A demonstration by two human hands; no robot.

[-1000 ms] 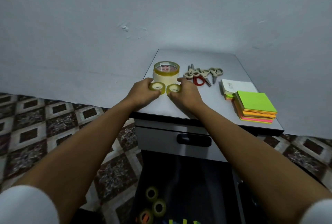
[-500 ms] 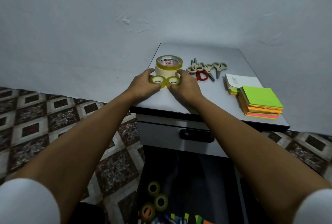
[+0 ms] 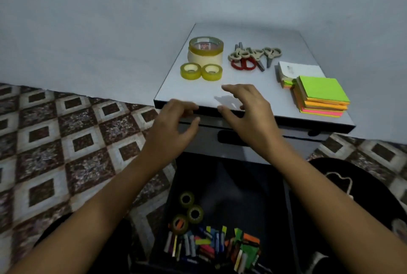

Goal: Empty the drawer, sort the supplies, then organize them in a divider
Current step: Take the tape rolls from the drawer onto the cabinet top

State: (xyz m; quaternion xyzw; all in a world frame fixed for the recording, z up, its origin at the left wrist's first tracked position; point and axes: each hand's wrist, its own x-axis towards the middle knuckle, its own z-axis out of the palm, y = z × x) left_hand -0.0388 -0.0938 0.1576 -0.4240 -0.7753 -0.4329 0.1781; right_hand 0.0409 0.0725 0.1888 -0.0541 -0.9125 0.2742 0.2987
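Observation:
Two small yellow tape rolls point(image 3: 200, 71) lie side by side on the grey cabinet top point(image 3: 193, 95), just in front of a large stacked tape roll point(image 3: 206, 52). My left hand point(image 3: 174, 128) and my right hand point(image 3: 248, 113) hover empty with loosely bent fingers over the cabinet's front edge, apart from the rolls. Below, the open dark drawer point(image 3: 233, 188) holds three more small tape rolls point(image 3: 189, 212) and a heap of coloured clips and markers point(image 3: 211, 247).
Several scissors point(image 3: 253, 57) lie at the back middle of the top. A white notepad point(image 3: 297, 70) and a stack of neon sticky notes point(image 3: 321, 95) sit on the right. A closed drawer with a black handle point(image 3: 229, 138) is under the top. Patterned floor tiles spread to the left.
Both hands let go of the two small tape rolls and drew back toward the cabinet's front edge. The view tilted down, showing more of the open drawer.

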